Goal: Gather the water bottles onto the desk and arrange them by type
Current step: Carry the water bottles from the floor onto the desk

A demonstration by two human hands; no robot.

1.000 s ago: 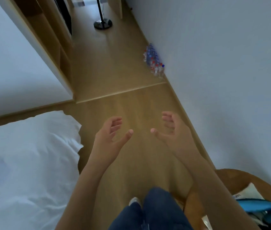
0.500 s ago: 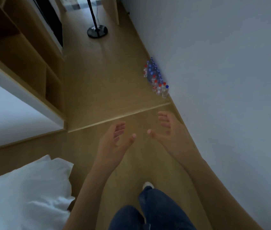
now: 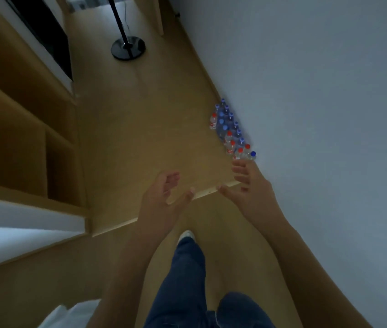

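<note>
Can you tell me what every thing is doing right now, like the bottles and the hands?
water bottles: standing upright on the floor, bunched against the wall, red and blue caps mixed
left hand: open, empty, held out
right hand: open, empty, reaching toward the bottles
floor lamp: standing upright

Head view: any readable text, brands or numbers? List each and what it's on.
None can be read.
Bottles on the floor by the wall: red bands on the red-capped ones look like labels, but they are too small and blurred to read.
Blue-capped bottles: no label can be made out.
Shelf unit, lamp base, left hand, right hand: no writing visible.
</note>
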